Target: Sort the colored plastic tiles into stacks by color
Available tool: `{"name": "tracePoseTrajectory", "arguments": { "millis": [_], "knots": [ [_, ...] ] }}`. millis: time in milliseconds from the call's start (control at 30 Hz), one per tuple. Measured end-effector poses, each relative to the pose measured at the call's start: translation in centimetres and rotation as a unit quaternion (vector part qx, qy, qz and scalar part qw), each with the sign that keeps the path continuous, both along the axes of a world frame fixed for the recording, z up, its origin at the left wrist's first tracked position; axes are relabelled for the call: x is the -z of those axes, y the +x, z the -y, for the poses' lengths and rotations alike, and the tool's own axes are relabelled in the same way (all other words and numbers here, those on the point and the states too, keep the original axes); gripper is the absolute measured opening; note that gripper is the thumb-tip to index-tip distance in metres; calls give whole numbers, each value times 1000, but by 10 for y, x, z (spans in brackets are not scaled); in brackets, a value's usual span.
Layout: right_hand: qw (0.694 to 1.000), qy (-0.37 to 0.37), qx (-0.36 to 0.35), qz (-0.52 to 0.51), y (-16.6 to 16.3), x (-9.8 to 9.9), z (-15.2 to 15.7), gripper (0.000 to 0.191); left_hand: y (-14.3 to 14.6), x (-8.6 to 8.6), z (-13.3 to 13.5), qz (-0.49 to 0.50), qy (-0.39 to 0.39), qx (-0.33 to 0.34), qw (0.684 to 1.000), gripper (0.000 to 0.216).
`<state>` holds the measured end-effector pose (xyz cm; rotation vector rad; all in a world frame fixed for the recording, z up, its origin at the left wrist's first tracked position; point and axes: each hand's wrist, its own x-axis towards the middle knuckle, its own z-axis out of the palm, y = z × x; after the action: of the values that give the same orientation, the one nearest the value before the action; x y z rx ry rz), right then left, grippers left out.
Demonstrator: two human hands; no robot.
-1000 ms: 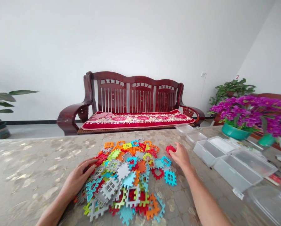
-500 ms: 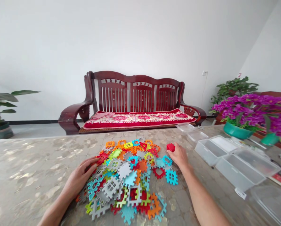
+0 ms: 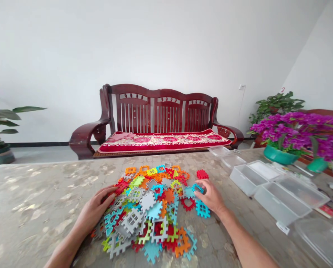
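Note:
A heap of flat plastic interlocking tiles [image 3: 148, 201] with toothed edges lies in the middle of the table, in grey, blue, red, orange and green. At its left side rests my left hand [image 3: 99, 203], fingers loosely extended against the tiles and holding nothing. My right hand [image 3: 212, 196] is on the right of the heap, with thumb and fingers closed around the edges of a blue frame tile [image 3: 197, 188]. Just beyond its fingers sits a small stack of red tiles [image 3: 202, 174]. Below the hand lies a blue window tile [image 3: 202, 209].
Clear plastic boxes [image 3: 280, 204] stand on the right of the patterned table [image 3: 38, 208], with loose lids [image 3: 319, 238] beside them. Purple flowers in a teal pot [image 3: 280, 154] are farther right. A wooden bench [image 3: 162, 111] with a red cushion stands behind the table.
My right hand has let go of the red tiles, leaving them on the table, and has come nearer to me, onto the blue frame tile. My left hand has stayed in place.

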<state>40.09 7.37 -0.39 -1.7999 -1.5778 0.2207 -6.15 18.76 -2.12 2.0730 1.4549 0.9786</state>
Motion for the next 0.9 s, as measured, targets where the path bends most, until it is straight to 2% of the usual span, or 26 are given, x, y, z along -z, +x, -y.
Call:
{"name": "tracePoseTrajectory", "arguments": {
  "millis": [133, 300, 433, 500, 600, 667, 733, 833, 900],
  "knots": [
    [999, -10, -2, 41, -2, -1, 2, 44, -1, 1, -1, 3, 3, 3, 1000, 54],
    [1000, 6, 8, 20, 1, 0, 1, 35, -2, 4, -4, 2, 4, 12, 1000, 55],
    [995, -7, 103, -14, 16, 0, 0, 48, -3, 5, -5, 4, -6, 11, 1000, 57],
    [987, -24, 153, -40, 29, 0, 0, 50, -3, 5, -5, 8, -11, 10, 1000, 58],
    [978, -76, 190, -32, 51, -2, 3, 49, -1, 4, -3, 21, -15, 7, 1000, 60],
    [974, -85, 209, 16, 61, -4, 4, 46, 0, 1, -1, 39, -24, 1, 999, 64],
    [970, -59, 224, 70, 63, -9, 2, 47, -1, -6, 1, 67, -53, -1, 996, 69],
    [967, -46, 219, 121, 53, -19, -10, 61, -6, -21, 3, 113, -96, -23, 989, 72],
    [967, -75, 202, 139, 40, -26, -21, 73, -10, -28, -1, 120, -81, -48, 988, 71]
  ]
}}
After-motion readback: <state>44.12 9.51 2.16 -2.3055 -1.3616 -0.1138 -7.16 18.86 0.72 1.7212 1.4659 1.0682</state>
